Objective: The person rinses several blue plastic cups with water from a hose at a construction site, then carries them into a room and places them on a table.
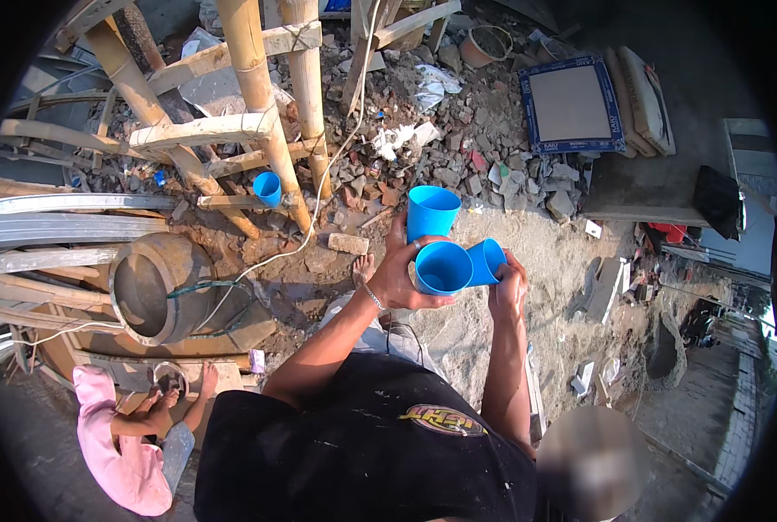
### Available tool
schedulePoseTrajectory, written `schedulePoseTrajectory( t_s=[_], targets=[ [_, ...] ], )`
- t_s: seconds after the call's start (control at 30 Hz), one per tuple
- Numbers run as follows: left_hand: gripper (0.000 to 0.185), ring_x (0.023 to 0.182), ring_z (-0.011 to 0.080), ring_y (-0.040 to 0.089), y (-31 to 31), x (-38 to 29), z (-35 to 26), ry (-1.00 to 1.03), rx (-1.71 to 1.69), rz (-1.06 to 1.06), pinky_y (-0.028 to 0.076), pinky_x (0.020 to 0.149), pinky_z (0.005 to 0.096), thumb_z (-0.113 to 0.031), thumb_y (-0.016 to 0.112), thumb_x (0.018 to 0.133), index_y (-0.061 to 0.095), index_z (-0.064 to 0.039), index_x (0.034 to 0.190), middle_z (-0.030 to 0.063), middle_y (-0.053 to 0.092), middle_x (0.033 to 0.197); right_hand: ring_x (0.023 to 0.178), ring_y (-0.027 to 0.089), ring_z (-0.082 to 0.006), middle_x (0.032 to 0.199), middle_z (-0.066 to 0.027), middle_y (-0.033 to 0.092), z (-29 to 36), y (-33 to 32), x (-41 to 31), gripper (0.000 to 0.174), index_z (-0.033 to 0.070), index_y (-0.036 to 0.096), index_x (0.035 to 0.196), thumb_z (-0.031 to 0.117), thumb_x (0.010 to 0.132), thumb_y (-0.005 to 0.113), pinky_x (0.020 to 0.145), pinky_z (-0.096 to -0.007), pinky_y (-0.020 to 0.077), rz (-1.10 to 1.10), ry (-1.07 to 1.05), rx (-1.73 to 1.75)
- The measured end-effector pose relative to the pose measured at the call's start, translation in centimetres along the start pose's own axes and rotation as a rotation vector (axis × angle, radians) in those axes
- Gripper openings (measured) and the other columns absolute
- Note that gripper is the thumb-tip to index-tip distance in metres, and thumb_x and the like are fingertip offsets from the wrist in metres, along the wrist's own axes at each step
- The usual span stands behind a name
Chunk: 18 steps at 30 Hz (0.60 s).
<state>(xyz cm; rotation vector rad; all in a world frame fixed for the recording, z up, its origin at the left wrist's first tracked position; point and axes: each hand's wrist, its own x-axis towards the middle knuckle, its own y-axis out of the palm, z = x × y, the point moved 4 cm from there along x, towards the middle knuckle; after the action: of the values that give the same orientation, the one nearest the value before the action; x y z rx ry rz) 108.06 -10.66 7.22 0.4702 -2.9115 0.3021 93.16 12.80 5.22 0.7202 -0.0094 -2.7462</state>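
Observation:
My left hand, with a ring and a bracelet, grips two blue plastic cups. One blue cup stands away from me at the fingertips; the other blue cup is nearer, its mouth turned up to the camera. In my right hand is a third blue cup, tilted and close against the nearer cup. Whether those two touch is hard to tell. Another blue cup rests on a wooden crosspiece of the bamboo scaffold.
Bamboo poles rise ahead on the left. A white hose runs across the wet ground near a round concrete vessel. Rubble lies ahead. A boxed tile leans by sacks. A person in pink sits at lower left.

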Motion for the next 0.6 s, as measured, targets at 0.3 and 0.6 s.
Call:
schedulePoseTrajectory(
  t_s=[0.3, 0.6],
  targets=[
    [0.103, 0.148, 0.0463, 0.031, 2.4, 5.8, -1.3, -0.193, -0.268, 0.195, 0.035, 0.124, 0.0599, -0.058, 0.098, 0.063, 0.059, -0.024, 0.152, 0.0215, 0.051, 0.146, 0.114, 0.068, -0.0269, 0.116, -0.0103, 0.071, 8.2, 3.7, 0.4, 0.038, 0.008, 0.064, 0.118, 0.043, 0.107, 0.051, 0.105, -0.0473, 0.0520, 0.119, 0.022, 0.235],
    [0.097, 0.142, 0.0434, 0.038, 0.0, 5.2, -4.0, -0.234, -0.518, -0.235, 0.037, 0.122, 0.0553, -0.065, 0.090, 0.074, 0.058, -0.020, 0.153, 0.0206, 0.050, 0.142, 0.135, 0.058, -0.0338, 0.147, -0.0185, 0.057, 11.0, 6.3, 1.6, 0.094, -0.004, 0.039, 0.158, 0.018, 0.082, 0.090, 0.117, -0.0485, 0.0448, 0.753, -0.073, -0.140]
  ],
)
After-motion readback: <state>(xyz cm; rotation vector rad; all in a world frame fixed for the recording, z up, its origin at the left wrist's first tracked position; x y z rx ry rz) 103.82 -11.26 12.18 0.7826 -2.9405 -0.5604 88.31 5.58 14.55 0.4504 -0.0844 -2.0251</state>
